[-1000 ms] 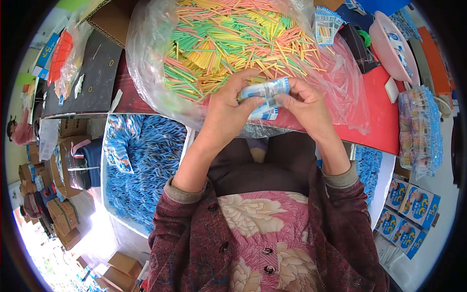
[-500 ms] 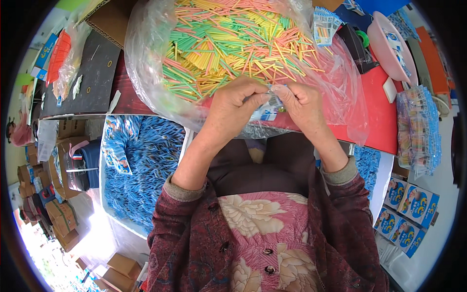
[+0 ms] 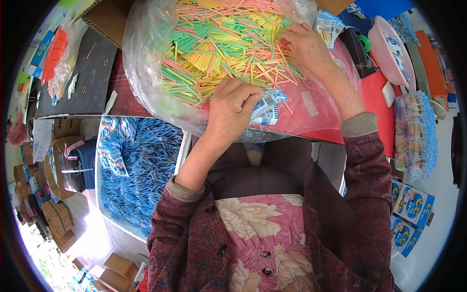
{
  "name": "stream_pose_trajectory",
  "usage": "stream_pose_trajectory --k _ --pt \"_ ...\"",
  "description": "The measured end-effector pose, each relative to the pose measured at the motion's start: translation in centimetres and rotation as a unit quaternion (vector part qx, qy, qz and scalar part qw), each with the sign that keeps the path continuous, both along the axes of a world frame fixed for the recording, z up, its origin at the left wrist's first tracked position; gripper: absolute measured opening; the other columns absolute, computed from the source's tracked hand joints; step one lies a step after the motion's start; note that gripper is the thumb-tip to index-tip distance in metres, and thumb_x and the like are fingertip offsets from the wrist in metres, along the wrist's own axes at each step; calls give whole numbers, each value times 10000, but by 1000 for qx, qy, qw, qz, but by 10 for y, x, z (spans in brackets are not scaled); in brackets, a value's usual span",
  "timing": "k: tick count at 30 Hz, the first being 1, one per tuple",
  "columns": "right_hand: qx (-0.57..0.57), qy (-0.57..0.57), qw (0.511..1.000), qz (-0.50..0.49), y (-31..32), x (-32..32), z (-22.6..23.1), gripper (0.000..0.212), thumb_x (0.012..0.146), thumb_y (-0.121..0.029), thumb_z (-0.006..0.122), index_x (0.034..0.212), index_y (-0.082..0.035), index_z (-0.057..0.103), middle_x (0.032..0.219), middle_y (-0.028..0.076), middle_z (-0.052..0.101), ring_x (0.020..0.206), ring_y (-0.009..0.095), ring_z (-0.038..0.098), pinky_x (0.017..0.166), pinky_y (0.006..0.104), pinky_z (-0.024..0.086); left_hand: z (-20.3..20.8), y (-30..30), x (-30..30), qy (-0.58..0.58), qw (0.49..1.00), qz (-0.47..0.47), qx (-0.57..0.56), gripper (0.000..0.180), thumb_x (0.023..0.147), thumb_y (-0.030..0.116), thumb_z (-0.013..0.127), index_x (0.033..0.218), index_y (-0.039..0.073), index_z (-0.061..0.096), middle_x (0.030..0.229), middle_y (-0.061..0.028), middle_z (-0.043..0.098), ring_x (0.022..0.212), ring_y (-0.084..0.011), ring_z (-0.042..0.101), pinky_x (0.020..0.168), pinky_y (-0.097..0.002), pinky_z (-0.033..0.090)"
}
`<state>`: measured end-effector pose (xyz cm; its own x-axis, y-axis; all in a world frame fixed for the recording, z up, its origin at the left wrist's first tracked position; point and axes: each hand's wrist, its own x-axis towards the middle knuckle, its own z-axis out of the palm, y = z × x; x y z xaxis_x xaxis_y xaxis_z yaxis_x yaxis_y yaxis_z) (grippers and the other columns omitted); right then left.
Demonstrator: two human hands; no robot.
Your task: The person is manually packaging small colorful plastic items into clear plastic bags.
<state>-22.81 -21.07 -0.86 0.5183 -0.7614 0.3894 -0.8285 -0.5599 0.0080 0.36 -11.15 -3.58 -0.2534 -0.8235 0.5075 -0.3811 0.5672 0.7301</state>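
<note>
My left hand is closed on a small blue-and-white plastic packet, which sticks out to the right of the fingers. Another blue-and-white packet lies just below it at the table's near edge. My right hand reaches over the right side of a big heap of thin pink, yellow and green sticks. Its fingers are bent together down at the sticks; whatever they pinch is hidden. The heap rests in a spread clear plastic bag.
The red tabletop carries a pink basin and a black tape dispenser at the right. Filled packets are stacked beyond the right edge. A bin of blue packaging stands below left; a cardboard box sits far left.
My right hand has left the packet and moved up and right to the sticks. The left hand keeps the packet, which now shows more fully.
</note>
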Motion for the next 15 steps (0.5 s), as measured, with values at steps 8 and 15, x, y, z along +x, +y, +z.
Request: stream_pose_trajectory --k 8,15 --pt "-18 41 998 40 -2 1 -3 222 757 -60 601 979 -67 601 957 61 560 960 260 526 842 370 428 -2 -1 -1 6 1000 -5 7 98 712 30 669 800 72 654 731 -47 579 727 -251 534 679 -358 434" --pt "-2 87 995 56 -11 1 -13 214 746 -94 599 955 -59 567 944 71 555 945 251 529 843 363 421 1 0 -1 13 999 -6 47 92 728 28 657 810 67 656 752 -54 592 740 -249 541 687 -354 433"
